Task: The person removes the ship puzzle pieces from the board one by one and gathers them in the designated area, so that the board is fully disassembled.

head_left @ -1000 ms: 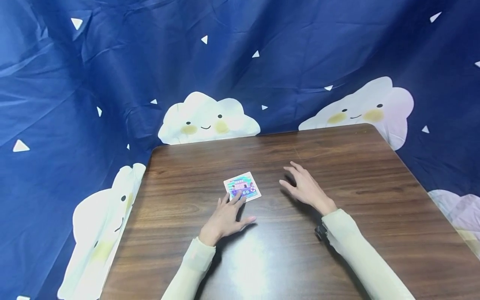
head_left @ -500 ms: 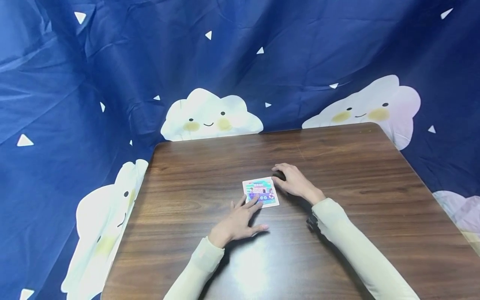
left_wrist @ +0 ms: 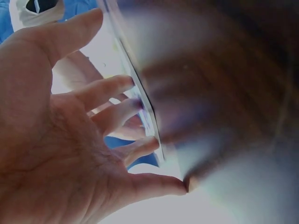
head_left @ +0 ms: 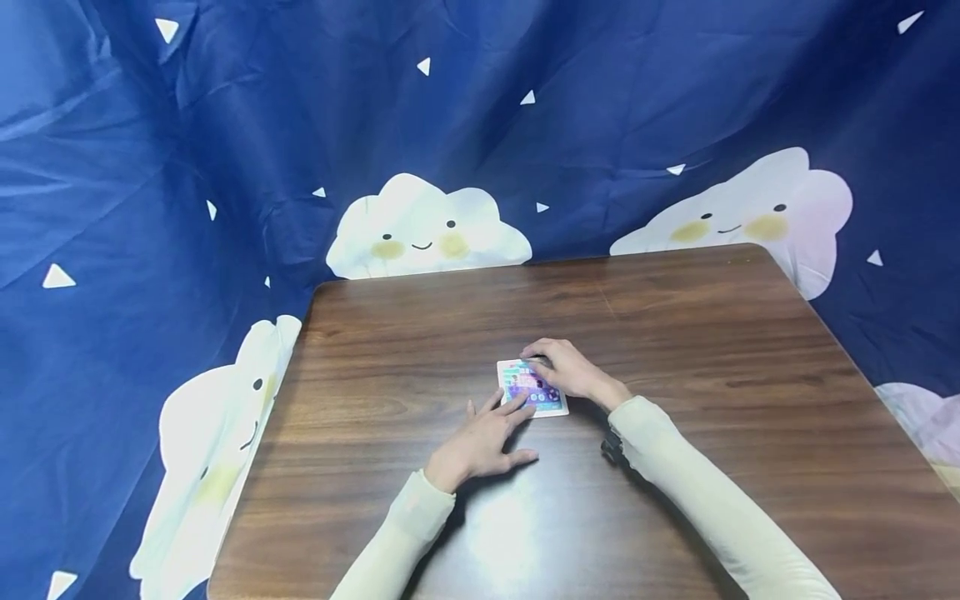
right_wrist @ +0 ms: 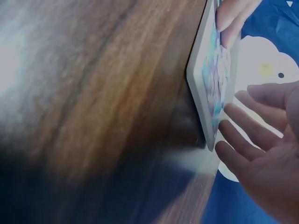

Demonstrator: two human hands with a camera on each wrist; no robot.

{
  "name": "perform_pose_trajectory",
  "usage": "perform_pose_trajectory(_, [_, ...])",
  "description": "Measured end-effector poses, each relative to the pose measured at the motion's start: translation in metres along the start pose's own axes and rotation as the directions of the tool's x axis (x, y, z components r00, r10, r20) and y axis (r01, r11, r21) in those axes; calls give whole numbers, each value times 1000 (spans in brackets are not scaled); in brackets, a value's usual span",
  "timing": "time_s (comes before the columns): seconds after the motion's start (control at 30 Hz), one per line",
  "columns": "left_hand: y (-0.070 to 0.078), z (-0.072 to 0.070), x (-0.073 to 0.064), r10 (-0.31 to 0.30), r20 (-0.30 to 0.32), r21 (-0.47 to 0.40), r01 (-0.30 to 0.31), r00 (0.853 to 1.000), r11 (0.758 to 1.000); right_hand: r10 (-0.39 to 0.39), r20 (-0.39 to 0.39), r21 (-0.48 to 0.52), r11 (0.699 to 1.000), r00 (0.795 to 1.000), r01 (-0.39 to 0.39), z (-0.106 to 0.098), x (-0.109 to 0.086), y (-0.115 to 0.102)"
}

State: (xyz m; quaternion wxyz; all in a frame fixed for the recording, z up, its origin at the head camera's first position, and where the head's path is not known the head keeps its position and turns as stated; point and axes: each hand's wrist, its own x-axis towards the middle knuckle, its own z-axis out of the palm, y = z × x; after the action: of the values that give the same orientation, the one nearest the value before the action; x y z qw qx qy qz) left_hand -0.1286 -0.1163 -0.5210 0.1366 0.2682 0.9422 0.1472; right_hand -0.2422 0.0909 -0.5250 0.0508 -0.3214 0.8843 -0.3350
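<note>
Left hand (head_left: 482,443) spread, touching picture card (head_left: 520,380) ahead | right hand (head_left: 567,370) relaxed, ungripping, over card | seemingly steadying; next calls for gentle contact

Lettering on card (head_left: 551,407) too small to read.

Head camera looks forward and down over the bench (head_left: 405,333); low, close-up wrist cameras face the left hand (left_wrist: 79,130) and right hand (right_wrist: 271,168), both catching the flat printed piece (right_wrist: 217,79).
</note>
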Motion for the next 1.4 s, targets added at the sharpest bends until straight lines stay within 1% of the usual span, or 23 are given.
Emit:
perform_pose_trajectory(0.07, [0,0,0,4,5,0,-4,1000,1000,-10,27,-10,1000,1000,11,3,1,0])
perform_pose_trajectory(0.27, [0,-1,-1,9,17,-14,-9,1000,1000,27,97,-58,998,995,-21,7,1,-2])
perform_pose_trajectory(0.37, [-1,-1,-1,9,9,-14,-9,1000,1000,17,117,-85,996,993,-7,8,1,-2])
perform_pose_trajectory(0.47, [-2,0,-1,10,6,-19,-10,1000,1000,8,126,-86,996,992,3,10,1,-3])
perform_pose_trajectory(0.6, [-3,0,-2,9,8,-22,-9,1000,1000,11,118,-61,998,993,-3,12,1,-4])
perform_pose_trajectory(0.87, [-4,1,0,9,-9,-9,-9,1000,1000,4,69,-42,999,998,-1,17,3,-8])
perform_pose_trajectory(1.13, [-3,-1,1,11,-1,-30,-11,1000,999,14,31,-57,998,999,-12,18,4,-13])
perform_pose_trajectory(1.27, [-4,-2,2,6,0,-43,-6,1000,999,-16,11,-66,998,1000,17,18,5,-12])
perform_pose_trajectory(1.4, [-4,-3,3,2,4,-52,-1,1000,999,-46,-12,-51,998,999,45,17,7,-12])
